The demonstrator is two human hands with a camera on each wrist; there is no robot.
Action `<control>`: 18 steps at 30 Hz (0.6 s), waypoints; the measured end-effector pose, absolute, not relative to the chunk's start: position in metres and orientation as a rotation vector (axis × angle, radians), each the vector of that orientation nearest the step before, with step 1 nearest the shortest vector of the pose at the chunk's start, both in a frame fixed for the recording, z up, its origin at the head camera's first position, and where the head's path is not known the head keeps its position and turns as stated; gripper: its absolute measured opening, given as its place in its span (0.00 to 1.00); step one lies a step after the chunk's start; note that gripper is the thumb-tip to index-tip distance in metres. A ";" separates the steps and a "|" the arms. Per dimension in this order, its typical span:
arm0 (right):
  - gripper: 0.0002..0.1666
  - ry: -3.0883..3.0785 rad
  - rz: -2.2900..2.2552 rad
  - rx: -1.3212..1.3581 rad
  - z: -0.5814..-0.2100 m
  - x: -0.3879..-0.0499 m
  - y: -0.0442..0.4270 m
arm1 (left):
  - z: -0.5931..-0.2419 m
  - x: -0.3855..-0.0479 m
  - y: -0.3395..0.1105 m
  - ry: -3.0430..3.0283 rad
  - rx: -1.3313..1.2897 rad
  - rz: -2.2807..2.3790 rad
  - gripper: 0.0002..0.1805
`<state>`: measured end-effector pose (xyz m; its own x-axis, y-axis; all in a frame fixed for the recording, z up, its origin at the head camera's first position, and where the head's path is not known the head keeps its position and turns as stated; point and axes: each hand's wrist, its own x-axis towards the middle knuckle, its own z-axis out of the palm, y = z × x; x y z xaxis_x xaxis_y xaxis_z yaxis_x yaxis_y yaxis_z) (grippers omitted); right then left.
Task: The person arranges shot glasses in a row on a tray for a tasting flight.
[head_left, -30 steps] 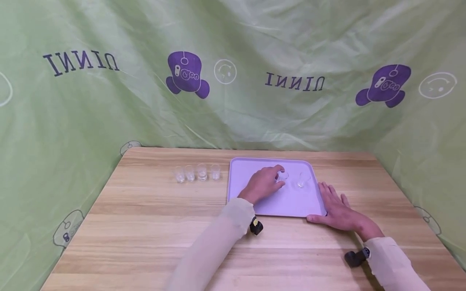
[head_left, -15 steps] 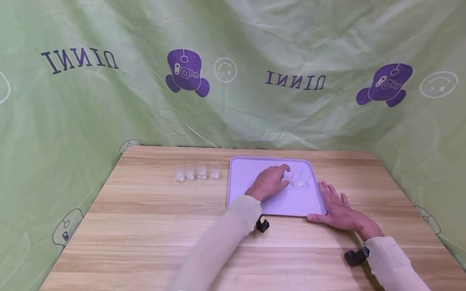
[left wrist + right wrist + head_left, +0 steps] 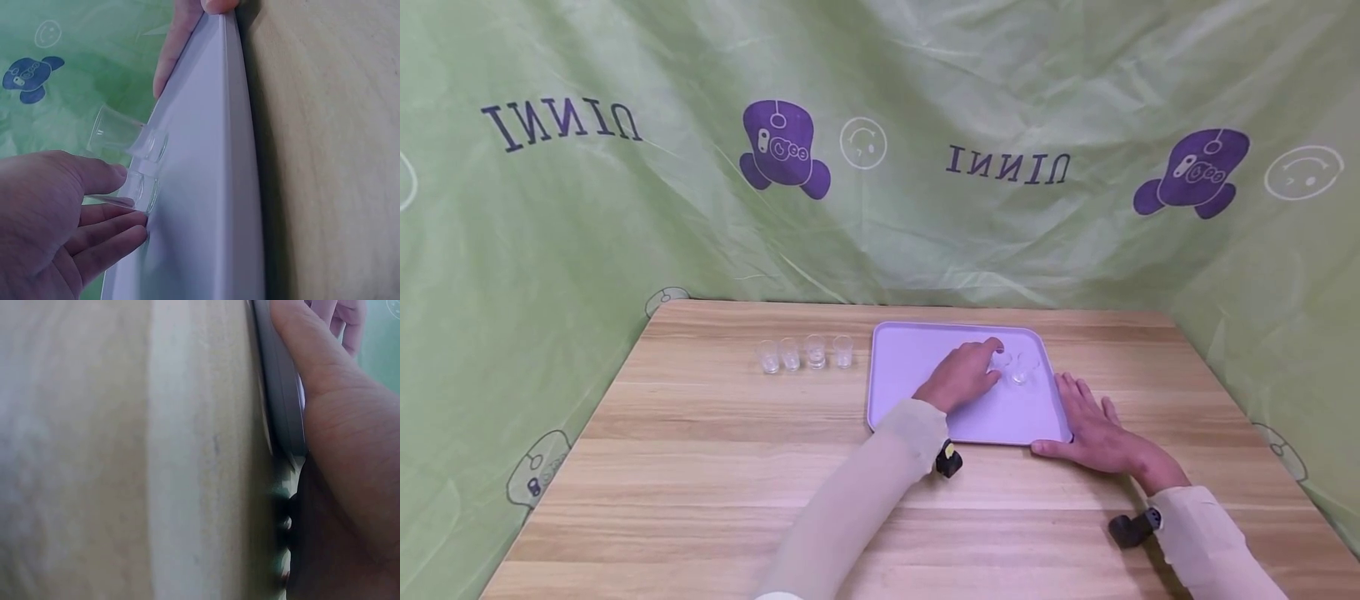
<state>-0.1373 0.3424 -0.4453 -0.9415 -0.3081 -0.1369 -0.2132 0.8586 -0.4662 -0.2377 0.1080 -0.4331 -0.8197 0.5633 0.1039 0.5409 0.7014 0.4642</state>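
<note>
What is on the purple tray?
One clear glass is held by the left hand and a second glass stands beside it. In the head view, that hand covers part of the tray, hiding whatever lies beneath.

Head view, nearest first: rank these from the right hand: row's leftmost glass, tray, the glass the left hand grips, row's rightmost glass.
1. Tray: touching the right hand.
2. Gripped glass: in the left hand, toward the tray's right side.
3. Rightmost glass: on the table, left of the tray.
4. Leftmost glass: at the row's far end.
</note>
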 end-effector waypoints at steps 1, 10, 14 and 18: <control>0.73 2.827 -0.673 -0.400 -0.445 -0.137 0.342 | -0.433 -0.238 0.109 2.851 0.926 0.757 0.23; 0.73 2.822 -0.667 -0.392 -0.446 -0.137 0.342 | -0.432 -0.239 0.113 2.861 0.926 0.735 0.23; 0.73 2.825 -0.664 -0.397 -0.445 -0.137 0.342 | -0.433 -0.239 0.114 2.859 0.929 0.731 0.23; 0.73 2.826 -0.663 -0.404 -0.445 -0.137 0.343 | -0.433 -0.239 0.115 2.857 0.929 0.719 0.24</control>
<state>-0.1370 0.3428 -0.4451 -0.9402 -0.3105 -0.1402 -0.2157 0.8611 -0.4605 -0.2389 0.1147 -0.4330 -0.8180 0.5679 0.0913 0.5435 0.7112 0.4459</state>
